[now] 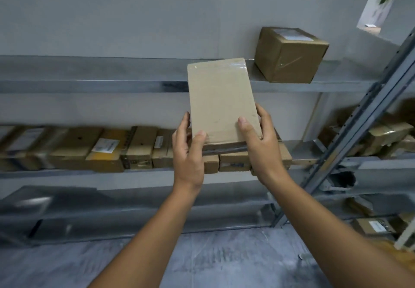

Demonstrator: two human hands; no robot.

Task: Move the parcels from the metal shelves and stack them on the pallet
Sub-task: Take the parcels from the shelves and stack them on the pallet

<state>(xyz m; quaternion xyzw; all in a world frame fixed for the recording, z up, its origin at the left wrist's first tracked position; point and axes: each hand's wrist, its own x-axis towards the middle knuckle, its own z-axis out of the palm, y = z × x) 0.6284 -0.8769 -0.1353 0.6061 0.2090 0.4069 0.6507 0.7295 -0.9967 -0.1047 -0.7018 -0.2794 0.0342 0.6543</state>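
Note:
A flat brown cardboard parcel [221, 99] is held in the air in front of the metal shelves [89, 85], its far end tilted up toward the upper shelf. My left hand [188, 150] grips its near left corner, thumb on top. My right hand [260, 144] grips the near right corner, thumb on top and fingers under the edge. A cube-shaped cardboard box [289, 54] stands on the upper shelf at the right. A row of several parcels [107, 148] fills the middle shelf behind my hands. The pallet is not in view.
A slanted metal upright [359, 117] of a second rack stands at the right, with crumpled parcels [386, 137] and a labelled box [375, 226] on its shelves. The lowest shelf [67, 211] at the left looks bare. Grey floor [202, 258] lies below.

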